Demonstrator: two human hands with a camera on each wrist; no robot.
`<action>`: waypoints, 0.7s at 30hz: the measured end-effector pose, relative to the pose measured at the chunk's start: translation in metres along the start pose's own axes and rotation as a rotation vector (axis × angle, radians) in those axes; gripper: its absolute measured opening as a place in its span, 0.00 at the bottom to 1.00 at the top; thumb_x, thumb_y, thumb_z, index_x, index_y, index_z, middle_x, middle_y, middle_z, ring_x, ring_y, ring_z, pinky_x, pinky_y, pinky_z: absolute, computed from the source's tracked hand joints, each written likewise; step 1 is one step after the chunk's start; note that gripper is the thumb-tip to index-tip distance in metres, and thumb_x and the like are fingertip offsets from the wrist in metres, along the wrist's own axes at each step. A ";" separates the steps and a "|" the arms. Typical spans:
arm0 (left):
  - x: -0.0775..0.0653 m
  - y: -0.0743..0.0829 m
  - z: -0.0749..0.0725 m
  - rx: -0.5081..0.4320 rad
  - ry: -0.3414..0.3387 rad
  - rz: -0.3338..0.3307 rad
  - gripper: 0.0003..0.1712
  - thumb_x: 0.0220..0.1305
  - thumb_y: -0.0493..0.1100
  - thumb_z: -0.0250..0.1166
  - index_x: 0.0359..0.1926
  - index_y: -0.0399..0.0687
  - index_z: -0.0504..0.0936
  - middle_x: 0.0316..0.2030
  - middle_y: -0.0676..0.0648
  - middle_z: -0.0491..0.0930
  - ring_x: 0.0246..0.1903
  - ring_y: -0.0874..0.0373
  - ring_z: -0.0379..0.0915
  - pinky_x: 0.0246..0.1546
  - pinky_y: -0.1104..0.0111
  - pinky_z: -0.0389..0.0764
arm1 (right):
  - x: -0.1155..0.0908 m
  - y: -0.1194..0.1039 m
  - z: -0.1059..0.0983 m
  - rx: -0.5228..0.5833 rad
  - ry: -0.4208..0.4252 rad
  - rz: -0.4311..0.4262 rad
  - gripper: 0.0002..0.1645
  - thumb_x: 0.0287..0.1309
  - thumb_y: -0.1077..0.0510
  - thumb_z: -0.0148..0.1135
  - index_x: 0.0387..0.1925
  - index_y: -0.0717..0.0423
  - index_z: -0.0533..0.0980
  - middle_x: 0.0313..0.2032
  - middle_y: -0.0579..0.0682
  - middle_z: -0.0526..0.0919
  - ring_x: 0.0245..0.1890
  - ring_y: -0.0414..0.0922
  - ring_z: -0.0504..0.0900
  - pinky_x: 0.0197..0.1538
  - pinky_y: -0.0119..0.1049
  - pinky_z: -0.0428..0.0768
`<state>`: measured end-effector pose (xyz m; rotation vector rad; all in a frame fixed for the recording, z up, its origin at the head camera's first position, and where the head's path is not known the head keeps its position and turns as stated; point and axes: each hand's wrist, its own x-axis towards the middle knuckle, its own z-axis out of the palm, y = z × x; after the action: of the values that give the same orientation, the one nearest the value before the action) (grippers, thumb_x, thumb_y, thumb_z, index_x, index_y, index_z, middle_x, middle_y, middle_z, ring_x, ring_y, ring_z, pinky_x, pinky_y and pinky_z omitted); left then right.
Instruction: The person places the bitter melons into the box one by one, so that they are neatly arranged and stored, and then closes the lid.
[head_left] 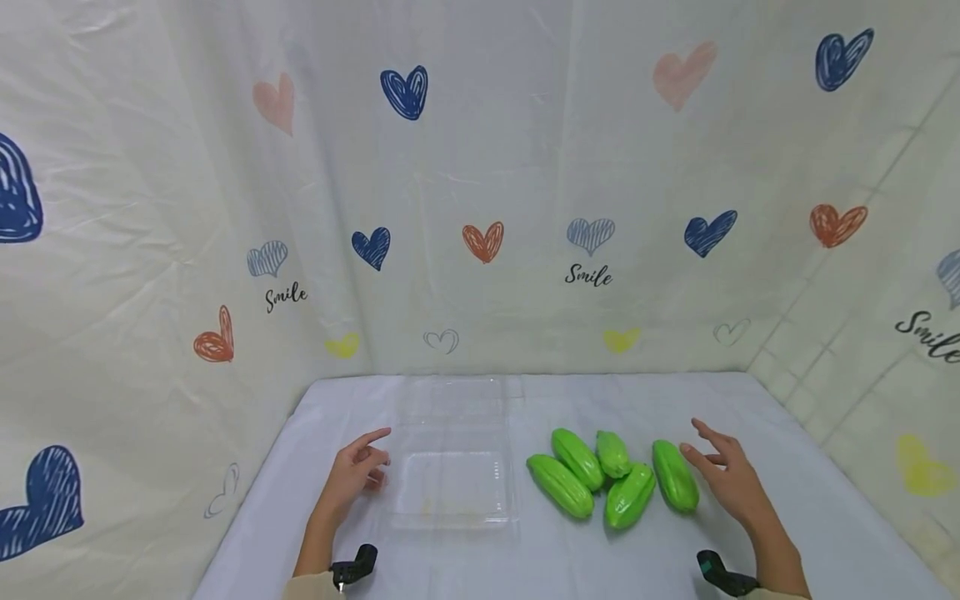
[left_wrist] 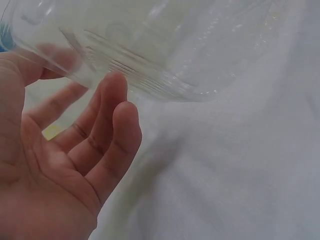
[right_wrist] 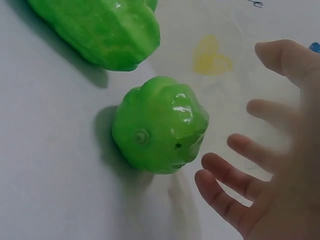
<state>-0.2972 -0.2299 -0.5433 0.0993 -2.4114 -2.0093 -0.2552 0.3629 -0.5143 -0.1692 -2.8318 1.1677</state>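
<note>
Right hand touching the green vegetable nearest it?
Apart. The right wrist view shows it: a narrow pale gap separates the right hand from the nearest green vegetable.

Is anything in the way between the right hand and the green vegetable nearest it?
Nothing visible: the right hand is beside the nearest green vegetable, with no object between them. The other four vegetables lie beyond it.

Head: even light; blue heart (head_left: 17,192) stretched, my nine o'clock. Left wrist: dim; glints on container (left_wrist: 145,60), twelve o'clock. Right wrist: glare on green vegetable (right_wrist: 160,127), shadow toward eight; my right hand (right_wrist: 285,165) partly blurred.
</note>
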 end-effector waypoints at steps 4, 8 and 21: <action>0.000 -0.001 0.001 -0.031 -0.024 0.001 0.30 0.65 0.36 0.65 0.68 0.49 0.76 0.34 0.41 0.82 0.24 0.55 0.77 0.28 0.65 0.82 | 0.000 0.003 0.003 0.020 -0.045 0.022 0.48 0.74 0.33 0.48 0.81 0.53 0.48 0.73 0.72 0.56 0.60 0.67 0.71 0.47 0.51 0.79; 0.003 -0.003 0.003 -0.060 -0.032 -0.006 0.31 0.65 0.36 0.66 0.69 0.49 0.75 0.34 0.42 0.82 0.25 0.54 0.77 0.29 0.65 0.82 | 0.000 0.004 0.006 0.052 -0.093 0.054 0.47 0.73 0.35 0.51 0.81 0.53 0.50 0.73 0.71 0.56 0.59 0.63 0.72 0.42 0.37 0.76; 0.008 -0.008 0.009 -0.122 -0.047 0.000 0.27 0.69 0.36 0.65 0.68 0.46 0.76 0.34 0.42 0.79 0.23 0.56 0.76 0.29 0.66 0.80 | 0.004 0.006 0.008 0.030 -0.160 0.069 0.45 0.72 0.40 0.56 0.79 0.58 0.55 0.68 0.76 0.64 0.53 0.59 0.78 0.40 0.38 0.78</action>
<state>-0.3050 -0.2231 -0.5530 0.0522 -2.3072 -2.1772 -0.2600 0.3622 -0.5246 -0.1803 -2.9656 1.2921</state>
